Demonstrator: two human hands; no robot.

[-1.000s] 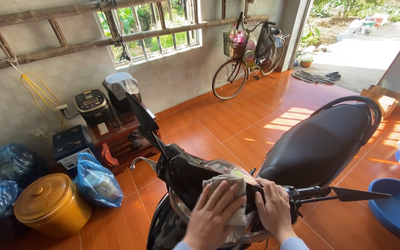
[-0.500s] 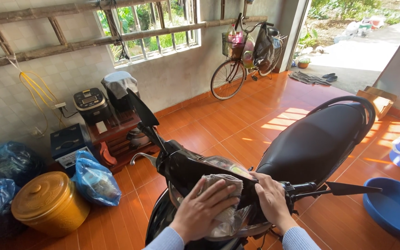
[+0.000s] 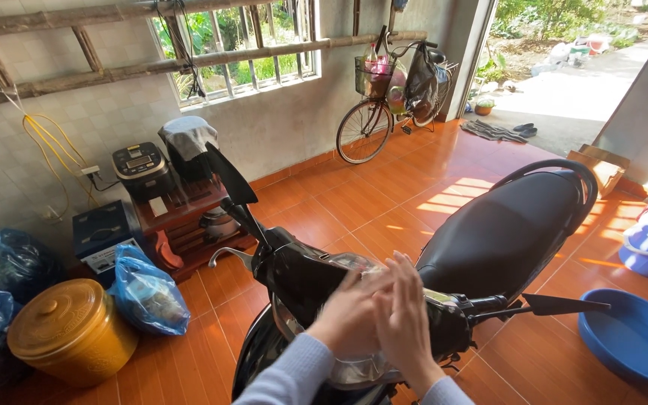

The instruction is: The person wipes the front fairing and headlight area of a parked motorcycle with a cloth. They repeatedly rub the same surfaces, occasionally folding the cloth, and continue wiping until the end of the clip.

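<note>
Orange floor tiles [image 3: 354, 206] shine around a black scooter [image 3: 489, 240]. Left hand [image 3: 350, 319] and right hand [image 3: 406, 322] lie flat, fingers together, on its dashboard [image 3: 354, 264]. Left of the scooter stands a yellow bucket [image 3: 73, 330]; right, a blue basin [image 3: 635, 337]; beyond, a bicycle [image 3: 384, 105].

Our hands lift from the scooter's dash

We have raised the left hand [image 3: 350, 319] and right hand [image 3: 405, 322] off the grey cloth on the scooter [image 3: 444, 285]; they now overlap above its instrument panel, fingers upward.
</note>
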